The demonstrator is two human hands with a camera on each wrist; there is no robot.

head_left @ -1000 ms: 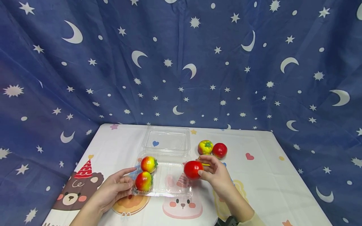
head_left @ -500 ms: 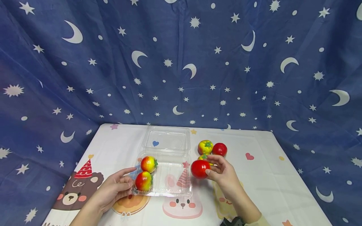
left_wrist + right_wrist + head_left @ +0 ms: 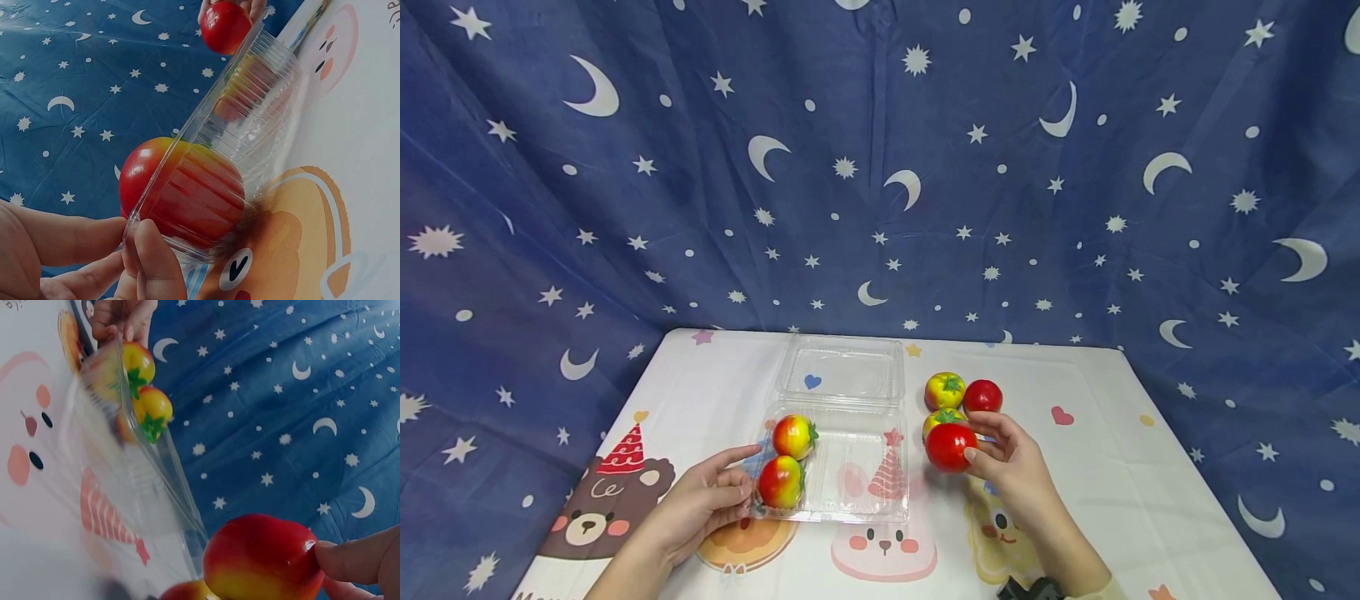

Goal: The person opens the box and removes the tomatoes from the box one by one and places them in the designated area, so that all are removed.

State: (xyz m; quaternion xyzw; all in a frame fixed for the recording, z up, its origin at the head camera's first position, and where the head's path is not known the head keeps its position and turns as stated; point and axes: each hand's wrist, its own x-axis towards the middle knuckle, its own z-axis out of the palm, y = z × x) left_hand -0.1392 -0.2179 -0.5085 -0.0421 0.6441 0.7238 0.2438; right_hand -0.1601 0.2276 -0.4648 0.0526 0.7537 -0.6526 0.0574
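A clear plastic clamshell box (image 3: 850,475) lies open on the table. My left hand (image 3: 703,500) pinches the rim at its left side, as the left wrist view also shows. Two red-and-yellow tomato-like fruits with green leafy caps stand inside along that side, a rear fruit (image 3: 793,437) and a front fruit (image 3: 781,482). To the right of the box, my right hand (image 3: 1011,467) holds a similar fruit (image 3: 951,447) between thumb and fingers, its red side toward the head camera. In the right wrist view, this held fruit (image 3: 262,559) shows yellow on its underside.
Behind the held fruit sits a partly covered yellow fruit (image 3: 942,418). Farther back are another yellow fruit (image 3: 944,391) with a green cap and a red fruit (image 3: 982,398). The box's lid (image 3: 842,371) lies folded back. A starry blue curtain (image 3: 880,167) hangs behind the table.
My right hand has moved right with the fruit, from above the box's right edge to in front of the loose fruits. My left hand stays on the box rim.
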